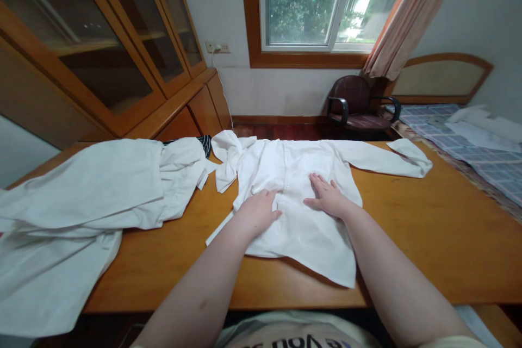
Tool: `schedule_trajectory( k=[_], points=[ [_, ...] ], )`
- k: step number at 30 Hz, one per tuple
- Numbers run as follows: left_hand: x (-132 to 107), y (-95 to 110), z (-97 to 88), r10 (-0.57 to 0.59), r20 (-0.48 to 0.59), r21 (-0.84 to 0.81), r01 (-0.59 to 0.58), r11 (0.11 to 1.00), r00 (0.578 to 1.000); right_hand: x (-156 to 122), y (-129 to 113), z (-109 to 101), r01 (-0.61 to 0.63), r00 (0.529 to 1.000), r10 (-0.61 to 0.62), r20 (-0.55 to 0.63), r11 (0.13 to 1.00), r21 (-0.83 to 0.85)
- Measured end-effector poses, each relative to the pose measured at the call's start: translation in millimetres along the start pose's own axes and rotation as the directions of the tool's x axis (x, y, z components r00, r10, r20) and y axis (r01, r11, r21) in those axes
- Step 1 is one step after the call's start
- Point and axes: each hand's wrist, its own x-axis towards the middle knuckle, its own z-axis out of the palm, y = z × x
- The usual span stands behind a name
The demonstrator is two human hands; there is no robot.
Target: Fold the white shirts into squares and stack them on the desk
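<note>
A white shirt [302, 228] is laid out on a wooden bench [432, 234], directly in front of the person, with its hem turned toward the near edge and its upper part placed along the far edge. A front placket [285, 166] is seen running down the middle. The right-side sleeve [383, 159] is stretched out along the far edge, and its end is folded over on itself. The left-side sleeve [229, 155] is bunched and twisted beside the shirt body.

The left hand [261, 211] is rested palm down on the shirt, left of its middle, with the thumb held wide of the fingers. The right hand [327, 197] is pressed palm down on the other half, with its fingers and thumb spread wide. The 2 hands are kept apart, and nothing is seen gripped in either.

To the left, a pile of white garments [106, 179] is heaped on the bench, with part of it draped over the near edge. A dark striped cloth [206, 145] is partly covered by the pile.

Beyond the bench, a dark armchair [354, 99] is placed below a window [302, 16], near a bed [475, 133] spread with checked fabric. The left wall is lined with a glass-doored cabinet [126, 38], and a white cable [221, 82] is plugged into a wall socket [223, 47]
</note>
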Motion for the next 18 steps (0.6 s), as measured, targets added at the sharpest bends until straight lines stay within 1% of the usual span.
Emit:
schedule_trajectory(
  k=[3, 6, 9, 11, 12, 13, 14, 15, 16, 17, 18],
  points=[
    [-1, 0, -5.5, -0.01, 0.038, 0.018, 0.009, 1.0, 0.999, 2, 2, 2, 0.002, 1.0, -0.002, 0.004, 1.0, -0.029],
    [-1, 0, -10.1, -0.008, 0.075, -0.015, 0.01, 1.0, 0.997, 3, 4, 3, 0.012, 1.0, -0.011, 0.008, 0.999, -0.036],
    [0, -1, -13.3, -0.013, 0.088, -0.061, 0.018, 0.998, 0.996, 4, 5, 3, 0.013, 1.0, -0.013, 0.007, 0.999, -0.034],
    [1, -1, -15.4, -0.014, 0.057, -0.095, 0.019, 0.995, 0.998, 4, 5, 3, 0.014, 1.0, -0.013, 0.008, 0.999, -0.033],
    [2, -1, -16.5, -0.023, 0.007, -0.106, 0.023, 0.994, 1.0, 4, 6, 3, 0.015, 1.0, -0.014, 0.009, 0.999, -0.032],
    [4, -3, -17.6, -0.038, -0.068, -0.111, 0.03, 0.993, 0.997, 4, 6, 3, 0.016, 1.0, -0.016, 0.01, 0.999, -0.031],
    [6, -5, -18.7, -0.059, -0.163, -0.109, 0.042, 0.993, 0.985, 4, 6, 3, 0.016, 1.0, -0.016, 0.009, 0.999, -0.03],
    [8, -8, -19.5, -0.082, -0.264, -0.101, 0.058, 0.993, 0.961, 4, 6, 3, 0.016, 1.0, -0.016, 0.008, 0.999, -0.029],
    [10, -12, -19.9, -0.106, -0.358, -0.089, 0.079, 0.993, 0.928, 4, 7, 3, 0.017, 1.0, -0.016, 0.008, 1.0, -0.027],
    [12, -17, -19.7, -0.133, -0.432, -0.078, 0.11, 0.991, 0.892, 5, 7, 4, 0.018, 1.0, -0.018, 0.009, 1.0, -0.024],
    [14, -22, -18.7, -0.165, -0.479, -0.07, 0.15, 0.986, 0.862, 5, 8, 4, 0.019, 1.0, -0.019, 0.01, 1.0, -0.02]
  ],
)
